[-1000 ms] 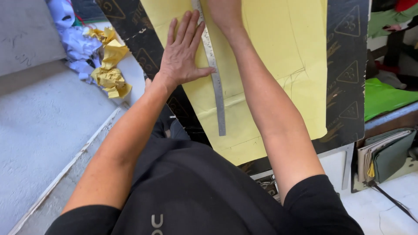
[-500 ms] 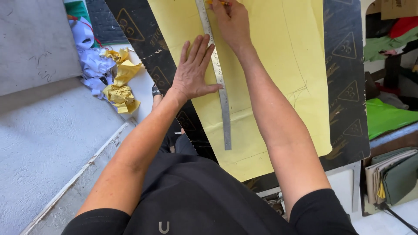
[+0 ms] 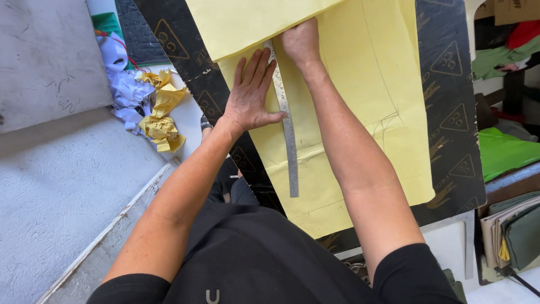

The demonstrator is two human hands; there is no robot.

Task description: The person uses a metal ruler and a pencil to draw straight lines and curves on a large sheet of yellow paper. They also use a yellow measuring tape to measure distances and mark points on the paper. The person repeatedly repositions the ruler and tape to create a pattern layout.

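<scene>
Head view: looking down at two bare arms over a black patterned surface [image 3: 450, 84].
Ruler: a long, narrow steel ruler [image 3: 288, 141] lies flat on a large pale yellow paper sheet [image 3: 343, 101].
Left hand [image 3: 251, 95]: fingers spread apart, palm pressed flat, thumb touching the ruler's edge.
Right hand [image 3: 301, 42]: closed at the ruler's far end; what it grips cannot be told.
Handling: ruler likely stiff, light, prone to slide; paper thin and creases easily; best pinned mid-length.
Nearby: crumpled yellow and white paper scraps [image 3: 149, 107] at left.
</scene>
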